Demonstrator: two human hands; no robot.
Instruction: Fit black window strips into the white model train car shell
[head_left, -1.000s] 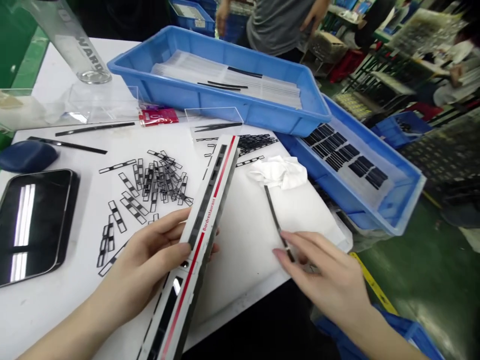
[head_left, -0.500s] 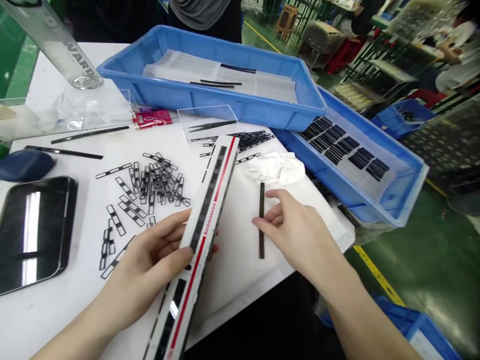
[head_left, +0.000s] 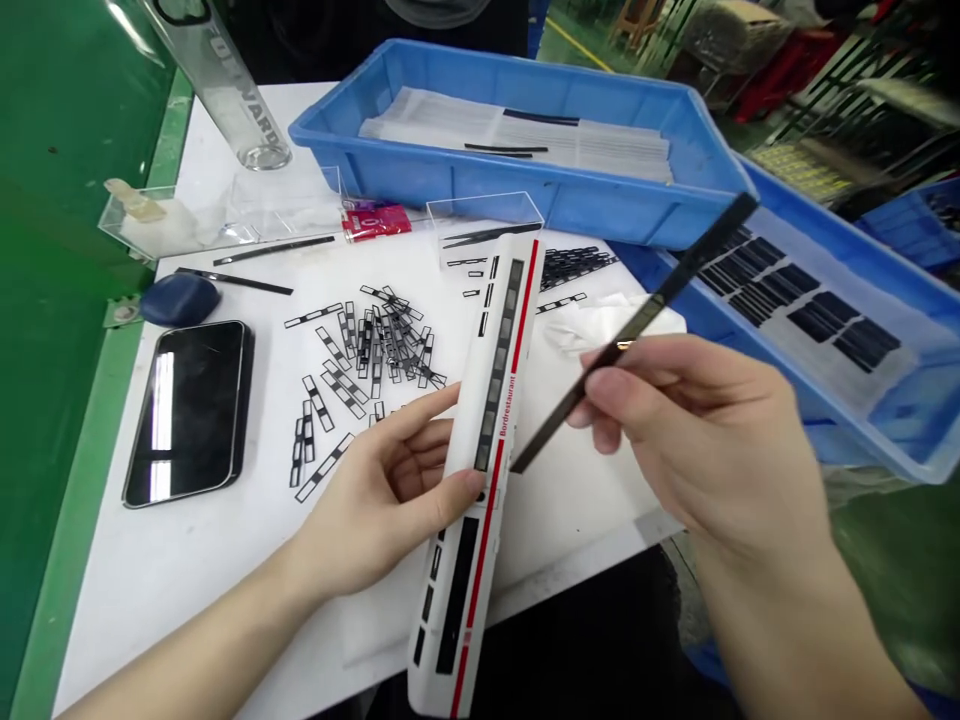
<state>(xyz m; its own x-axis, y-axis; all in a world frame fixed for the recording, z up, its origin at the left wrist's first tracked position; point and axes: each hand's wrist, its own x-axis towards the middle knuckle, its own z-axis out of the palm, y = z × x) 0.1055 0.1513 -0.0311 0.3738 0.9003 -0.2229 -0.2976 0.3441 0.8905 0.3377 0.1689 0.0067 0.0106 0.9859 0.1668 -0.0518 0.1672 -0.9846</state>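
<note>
My left hand [head_left: 382, 500] cradles a white model railway carriage [head_left: 480, 450] with a red stripe, dark window openings and the word "Bordrestaurant" on its side. My right hand [head_left: 697, 440] pinches a long, thin black strip [head_left: 637, 325] between thumb and fingers, above the table and close to the carriage. The strip slants up and to the right, and its lower end sits just beside the carriage's edge. Left of the carriage, a heap of small black-and-white window frame pieces [head_left: 386, 340] lies on the white work surface [head_left: 165, 600].
A blue tray of flat transparent sheets [head_left: 525, 170] stands at the back, with a second blue tray of black pieces [head_left: 810, 300] at right. Also there are a black tablet [head_left: 187, 415], a blue pouch [head_left: 180, 300], tissue [head_left: 600, 325], tweezers [head_left: 480, 235] and a tall transparent cylinder [head_left: 225, 90].
My right hand has lifted the black strip off the table and raised it near the carriage. The carriage has turned more upright, and the whole view has shifted to the right.
</note>
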